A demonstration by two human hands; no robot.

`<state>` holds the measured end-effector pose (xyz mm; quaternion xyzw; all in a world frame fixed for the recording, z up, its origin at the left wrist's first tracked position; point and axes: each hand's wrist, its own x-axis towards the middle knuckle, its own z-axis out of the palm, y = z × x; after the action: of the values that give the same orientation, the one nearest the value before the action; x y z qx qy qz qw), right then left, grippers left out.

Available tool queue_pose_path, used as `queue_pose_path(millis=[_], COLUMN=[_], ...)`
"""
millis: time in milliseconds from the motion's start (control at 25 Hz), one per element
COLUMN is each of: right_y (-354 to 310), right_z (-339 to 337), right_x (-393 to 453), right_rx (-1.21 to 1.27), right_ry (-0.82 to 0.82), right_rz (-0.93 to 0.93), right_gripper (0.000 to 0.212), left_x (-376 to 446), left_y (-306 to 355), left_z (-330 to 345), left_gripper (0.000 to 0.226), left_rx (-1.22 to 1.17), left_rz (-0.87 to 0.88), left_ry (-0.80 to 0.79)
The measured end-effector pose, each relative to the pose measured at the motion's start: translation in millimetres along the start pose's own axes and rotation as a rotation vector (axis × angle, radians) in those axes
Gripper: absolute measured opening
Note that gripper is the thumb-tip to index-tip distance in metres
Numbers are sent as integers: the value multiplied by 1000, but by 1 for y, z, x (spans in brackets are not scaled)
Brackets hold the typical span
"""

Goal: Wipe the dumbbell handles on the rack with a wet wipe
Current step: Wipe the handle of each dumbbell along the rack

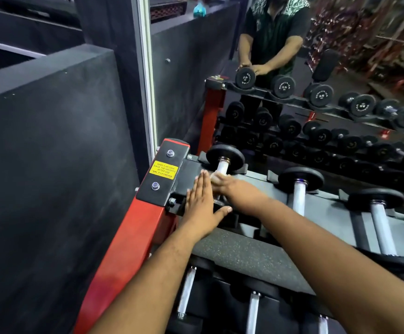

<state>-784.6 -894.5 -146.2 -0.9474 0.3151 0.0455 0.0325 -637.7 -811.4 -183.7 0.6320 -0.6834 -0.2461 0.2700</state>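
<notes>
Hands at work on the top shelf of a gym dumbbell rack (249,186), at its left end beside the red upright (133,239) with its yellow sticker (163,170). The left hand (199,204) lies flat, fingers straight and together, thumb spread, resting against the near weight of the first dumbbell (225,156) and the bracket beside it. The right hand (229,186) reaches across and curls around the lower part of that dumbbell's pale handle (222,168); something whitish shows at its fingertips, probably the wet wipe, though it is too hidden to tell for sure.

Two more dumbbells lie in their cradles to the right, their bare metal handles (299,197) pointing toward the person, well apart from each other. More handles (186,292) show on the shelf below. A wall mirror (292,68) behind the rack repeats the rows of weights and the person's arms.

By the look of it, the first handle is in hand and the rest not yet reached. The dumbbells will be heavy and stiff, likely to roll in their cradles, so steadying a weight end with the flat hand makes sense. The handle is smooth metal, likely slippery once wet; the wipe is soft and light and should be wrapped around the bar's middle and drawn along between the two weights.
</notes>
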Motion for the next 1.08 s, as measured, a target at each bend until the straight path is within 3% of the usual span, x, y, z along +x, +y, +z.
queue_pose_path(millis=[120, 280, 400, 520, 600, 680, 760, 840, 880, 1000, 1080], right_y=[5, 22, 48, 84, 100, 109, 124, 136, 139, 135, 126], right_z=[6, 0, 7, 17, 26, 34, 38, 32, 31, 25, 36], right_x=[-28, -85, -149, -201, -214, -219, -220, -221, -218, -209, -210], right_rx=[164, 298, 405, 392, 352, 240, 139, 39, -18, -133, -96], right_ry=[-16, 147, 311, 352, 318, 152, 72, 27, 37, 69, 81], right_rz=[-31, 145, 311, 485, 404, 194, -55, -175, -149, 171, 122], right_gripper=[53, 42, 47, 41, 43, 43, 50, 54, 57, 66, 62], left_x=[-1, -13, -28, -39, -43, -45, -43, -39, -38, -32, -28], left_y=[5, 22, 67, 124, 153, 176, 190, 195, 197, 196, 190], left_z=[1, 0, 19, 62, 91, 117, 134, 141, 142, 138, 136], left_gripper=[108, 102, 99, 98, 98, 97, 96, 95, 94, 94, 97], left_rx=[50, 123, 167, 200, 217, 231, 230, 238, 248, 291, 301], left_rz=[1, -84, -116, -91, -87, -101, -130, -165, -176, -165, -130], left_ry=[-1, 13, 70, 39, -18, -71, -99, -107, -112, -139, -167])
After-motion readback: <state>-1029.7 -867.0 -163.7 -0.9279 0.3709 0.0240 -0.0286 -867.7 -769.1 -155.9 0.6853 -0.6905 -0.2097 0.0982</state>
